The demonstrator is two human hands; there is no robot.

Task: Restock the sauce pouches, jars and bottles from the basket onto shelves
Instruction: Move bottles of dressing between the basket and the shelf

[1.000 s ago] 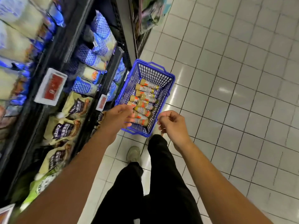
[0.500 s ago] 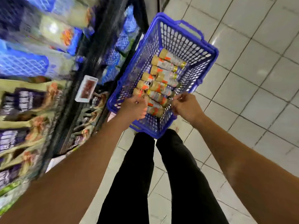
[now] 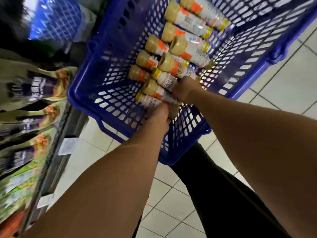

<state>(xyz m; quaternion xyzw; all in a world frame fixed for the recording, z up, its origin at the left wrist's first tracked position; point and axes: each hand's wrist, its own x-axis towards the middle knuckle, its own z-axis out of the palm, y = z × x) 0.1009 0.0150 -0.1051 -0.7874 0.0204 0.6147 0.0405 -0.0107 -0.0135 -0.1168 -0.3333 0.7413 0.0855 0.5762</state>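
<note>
the blue basket [image 3: 96, 93] stands beside the shelf [image 3: 56, 152]. bottles [image 3: 187, 18] lie flat inside, long axes diagonal. the left hand [image 3: 158, 115] wraps round the nearest bottle [image 3: 151, 101], the right hand [image 3: 184, 90] grips the next bottle [image 3: 165, 79]; both yellow caps point toward the shelf.

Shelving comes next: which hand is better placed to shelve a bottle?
Left, probably. The left hand grips the nearest yellow-capped sauce bottle in the blue plastic basket, and the pouch shelves lie on its side; the right hand, holding another bottle, would cross over.
</note>
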